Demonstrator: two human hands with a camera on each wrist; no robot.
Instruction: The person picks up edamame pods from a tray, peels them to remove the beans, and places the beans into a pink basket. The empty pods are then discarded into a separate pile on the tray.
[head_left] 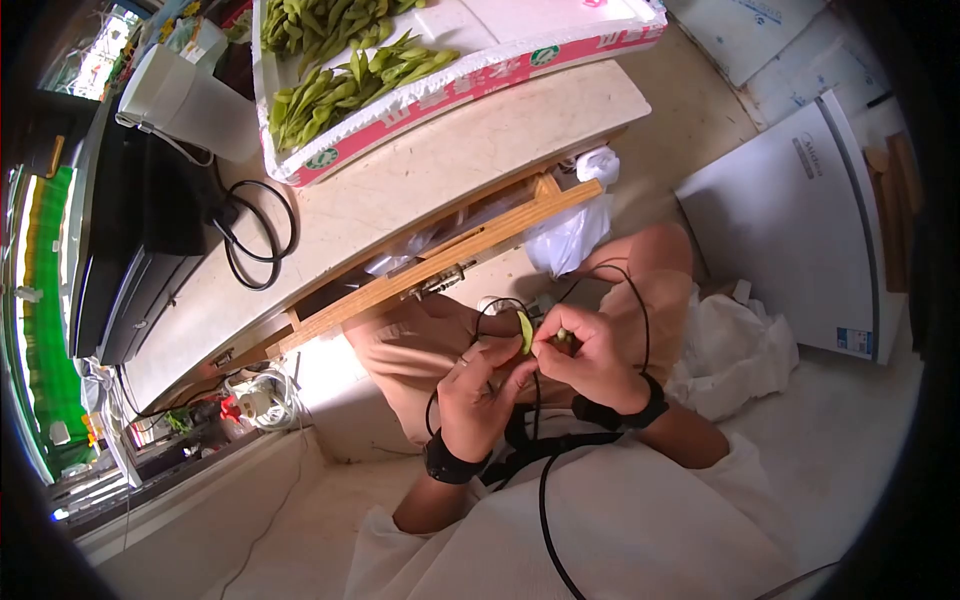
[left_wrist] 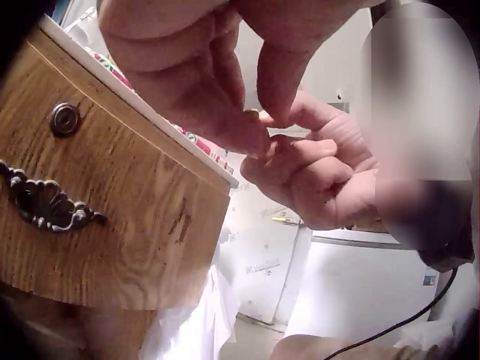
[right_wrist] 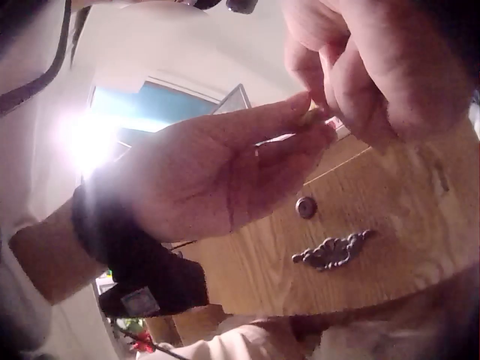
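Note:
A green soybean pod (head_left: 525,331) stands upright between my two hands, above my lap. My left hand (head_left: 481,388) pinches it from below with thumb and fingertips. My right hand (head_left: 592,358) has its fingers curled and grips the pod's other side, with a pale green bit showing at its fingertips. In the left wrist view the left hand (left_wrist: 202,67) meets the right hand (left_wrist: 315,176) fingertip to fingertip, and the pod is hidden. The right wrist view shows the left hand (right_wrist: 217,176) with a yellowish bit at its fingertips, touching the right hand (right_wrist: 375,67).
A white and red box (head_left: 470,85) with several green pods (head_left: 340,70) sits on the stone counter (head_left: 450,165). An open wooden drawer (head_left: 440,262) with a metal pull (left_wrist: 45,204) juts towards me. A white jug (head_left: 185,95), black cable (head_left: 255,235), plastic bag (head_left: 570,235) and white appliance (head_left: 790,250) stand around.

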